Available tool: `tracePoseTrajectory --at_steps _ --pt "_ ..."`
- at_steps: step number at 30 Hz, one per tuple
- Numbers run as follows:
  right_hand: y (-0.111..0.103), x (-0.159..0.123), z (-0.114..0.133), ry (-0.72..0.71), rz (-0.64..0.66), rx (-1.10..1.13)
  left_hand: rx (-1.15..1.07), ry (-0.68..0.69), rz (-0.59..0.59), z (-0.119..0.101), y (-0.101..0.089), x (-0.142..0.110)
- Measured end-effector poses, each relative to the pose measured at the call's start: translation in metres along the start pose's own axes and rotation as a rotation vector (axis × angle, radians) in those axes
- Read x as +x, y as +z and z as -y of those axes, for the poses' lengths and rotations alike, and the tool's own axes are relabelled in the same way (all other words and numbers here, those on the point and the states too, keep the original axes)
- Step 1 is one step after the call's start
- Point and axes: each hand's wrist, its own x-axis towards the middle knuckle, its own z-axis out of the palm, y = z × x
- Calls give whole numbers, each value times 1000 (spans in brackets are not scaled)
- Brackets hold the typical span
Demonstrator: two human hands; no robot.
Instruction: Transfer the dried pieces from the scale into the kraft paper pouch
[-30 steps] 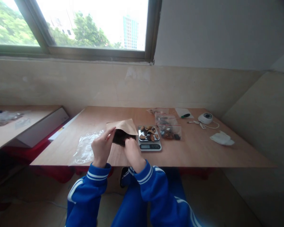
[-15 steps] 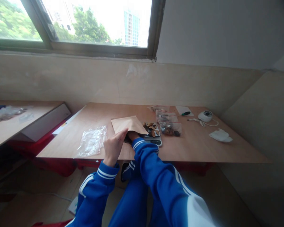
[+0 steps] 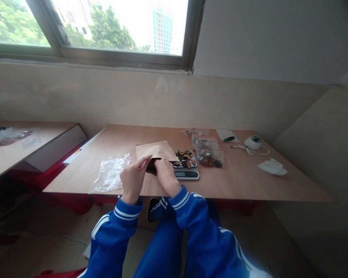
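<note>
A brown paper bag (image 3: 156, 149) lies tilted over the table, its dark mouth facing me. My left hand (image 3: 132, 179) pinches the bag's near left edge at the opening. At the mouth is my right hand (image 3: 166, 174), its fingers reaching inside and hidden by the paper, so I cannot see whether they hold anything. Just right of the bag stands a small kitchen scale (image 3: 191, 174) with a display and buttons. On its plate lie brown and dark dried pieces (image 3: 187, 157), partly covered by the bag's right corner.
Clear plastic bags (image 3: 111, 173) lie at the left. Several zip bags with dark contents (image 3: 209, 158) lie behind and right of the scale. Farther right are a green-handled tool (image 3: 229, 139) on white paper, a white dome camera (image 3: 253, 142) with its cable, and a crumpled white sheet (image 3: 272, 166).
My right hand has drawn back from deep in the paper bag, so its back and wrist now show at the mouth. More of the scale is uncovered. My left hand still grips the edge.
</note>
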Motion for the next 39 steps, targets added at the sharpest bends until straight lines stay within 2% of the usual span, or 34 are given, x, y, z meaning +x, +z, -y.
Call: tracePoseTrajectory --at_steps 2,4,7,10,12,15,17,20,23,27,29,31,33,34,36,37,39 --pt "-11 -14 2 4 3 -96 -23 -9 6 -1 -3 4" --pt "-20 -27 0 -30 -50 -120 -46 -19 13 -2 -7 7" --pt "-29 -38 -8 -77 -180 13 -61 -33 25 -2 -11 11" --pt "-31 -43 -18 -52 -320 153 -66 -39 7 -3 -10 13" --pt "-30 -43 -24 -24 -369 195 -52 -38 -25 -3 -6 17" --pt "-28 -41 -32 -70 -398 304 -19 -9 -44 -2 7 23" --pt "-29 -41 -40 -75 -450 396 -46 22 -1 1 16 27" --pt "-32 -41 -62 20 -549 442 -139 51 118 12 30 28" --pt "-34 -39 -92 70 -544 404 -163 14 174 32 41 28" --pt "-37 -31 -124 41 -444 285 -153 -42 235 62 53 35" --pt "-38 -27 -133 9 -383 194 -158 -4 261 70 55 36" --pt "-40 -23 -140 -12 -322 125 -179 100 214 69 51 28" --pt "-41 -22 -146 -18 -301 93 -224 239 134 61 43 10" --pt "-41 -22 -150 -12 -312 87 -270 307 155 56 38 -1" --pt "-42 -26 -159 12 -356 90 -321 471 408 49 33 -27" --pt "-41 -29 -164 28 -378 96 -317 516 493 48 32 -39" --pt "-41 -37 -173 61 -406 113 -304 532 532 52 38 -56"
